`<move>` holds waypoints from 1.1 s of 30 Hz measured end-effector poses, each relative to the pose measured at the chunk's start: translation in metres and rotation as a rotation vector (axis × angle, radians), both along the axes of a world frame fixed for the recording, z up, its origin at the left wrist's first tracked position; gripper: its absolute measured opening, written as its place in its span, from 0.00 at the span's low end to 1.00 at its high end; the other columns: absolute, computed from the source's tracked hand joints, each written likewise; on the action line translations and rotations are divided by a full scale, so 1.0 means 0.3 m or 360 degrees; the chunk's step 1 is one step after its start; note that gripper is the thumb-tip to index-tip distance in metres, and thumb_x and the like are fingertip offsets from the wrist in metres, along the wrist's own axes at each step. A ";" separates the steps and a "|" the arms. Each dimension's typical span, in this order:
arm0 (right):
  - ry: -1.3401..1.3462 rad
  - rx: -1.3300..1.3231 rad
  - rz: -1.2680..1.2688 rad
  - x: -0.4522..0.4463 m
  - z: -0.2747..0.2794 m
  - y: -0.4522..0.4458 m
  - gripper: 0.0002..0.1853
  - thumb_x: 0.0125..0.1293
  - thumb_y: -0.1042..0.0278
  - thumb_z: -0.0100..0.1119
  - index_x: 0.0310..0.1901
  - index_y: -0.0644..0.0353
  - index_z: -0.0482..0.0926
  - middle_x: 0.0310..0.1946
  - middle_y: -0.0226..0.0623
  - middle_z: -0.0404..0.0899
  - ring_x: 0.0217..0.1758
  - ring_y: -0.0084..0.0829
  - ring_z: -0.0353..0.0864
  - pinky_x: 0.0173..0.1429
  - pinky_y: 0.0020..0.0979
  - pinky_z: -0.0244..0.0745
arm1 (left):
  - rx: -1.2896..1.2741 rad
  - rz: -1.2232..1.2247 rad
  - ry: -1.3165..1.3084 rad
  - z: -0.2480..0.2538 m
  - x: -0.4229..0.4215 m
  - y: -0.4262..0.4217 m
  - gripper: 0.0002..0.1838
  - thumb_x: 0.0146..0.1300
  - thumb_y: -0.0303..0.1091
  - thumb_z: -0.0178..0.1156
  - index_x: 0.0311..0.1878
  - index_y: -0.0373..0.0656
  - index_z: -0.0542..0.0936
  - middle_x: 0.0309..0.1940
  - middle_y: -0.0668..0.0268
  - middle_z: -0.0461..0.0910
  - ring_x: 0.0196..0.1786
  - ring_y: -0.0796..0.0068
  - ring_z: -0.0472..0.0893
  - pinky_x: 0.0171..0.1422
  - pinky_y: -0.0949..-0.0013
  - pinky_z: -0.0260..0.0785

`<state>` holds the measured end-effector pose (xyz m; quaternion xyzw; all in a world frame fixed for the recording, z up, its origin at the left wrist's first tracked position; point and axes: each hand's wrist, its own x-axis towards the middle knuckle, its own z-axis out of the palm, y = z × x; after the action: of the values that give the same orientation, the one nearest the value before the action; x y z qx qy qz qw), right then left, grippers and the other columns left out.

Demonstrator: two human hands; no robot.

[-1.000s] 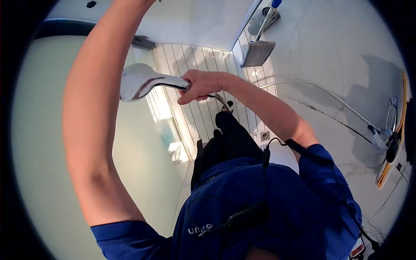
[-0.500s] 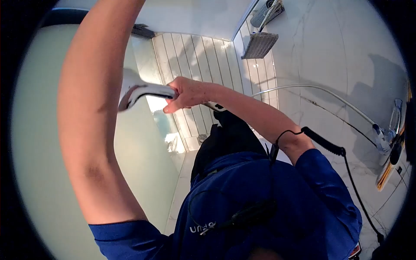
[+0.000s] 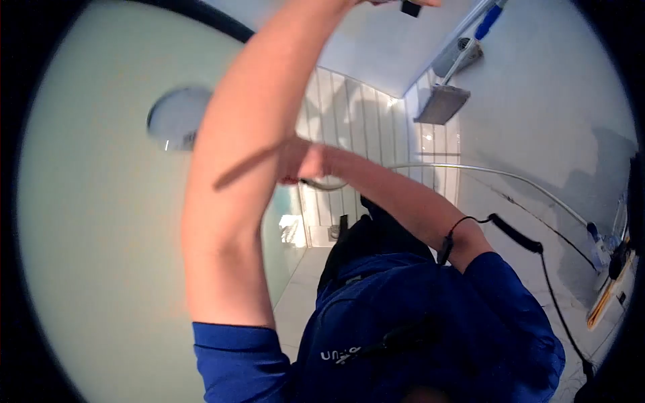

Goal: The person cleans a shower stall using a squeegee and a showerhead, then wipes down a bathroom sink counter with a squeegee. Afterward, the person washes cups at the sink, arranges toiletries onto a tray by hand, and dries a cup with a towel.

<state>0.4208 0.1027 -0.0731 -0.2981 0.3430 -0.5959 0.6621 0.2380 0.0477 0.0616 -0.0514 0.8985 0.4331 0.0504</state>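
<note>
My right hand (image 3: 302,161) is closed round the shower head's handle, partly hidden behind my left forearm. The round shower head (image 3: 176,119) shows to the left of that forearm, in front of the pale green glass panel (image 3: 121,221). From my right hand a thin hose (image 3: 470,166) curves to a wall fitting (image 3: 598,245) at the right. My left arm reaches up across the view. Only part of my left hand (image 3: 396,3) shows at the top edge, its fingers at a small black thing (image 3: 411,9) that I cannot make out.
A flat grey mop head (image 3: 443,104) and a grey holder (image 3: 458,59) stand by the far corner, near a blue-handled pole (image 3: 488,22). Light slatted floor (image 3: 356,111) lies beneath my arms. A coiled black cord (image 3: 516,234) hangs by my right elbow.
The view has shifted, and my left arm now lies further right, crossing my right hand. Part of my left hand has come into view. The shower head now shows its round face beyond my forearm.
</note>
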 end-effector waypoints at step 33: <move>0.1617 0.1695 -0.1594 -0.268 -0.540 1.001 0.22 0.50 0.52 0.68 0.34 0.65 0.77 0.25 0.42 0.81 0.30 0.37 0.80 0.38 0.37 0.72 | 0.0105 0.0308 0.0505 -0.066 0.293 0.049 0.16 0.43 0.32 0.72 0.36 0.39 0.79 0.28 0.59 0.81 0.32 0.63 0.80 0.41 0.65 0.71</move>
<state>0.3404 0.4029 -0.2351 0.0059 0.9169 -0.3727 0.1427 0.3258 0.0624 0.0418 -0.0670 0.8713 0.4678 -0.1321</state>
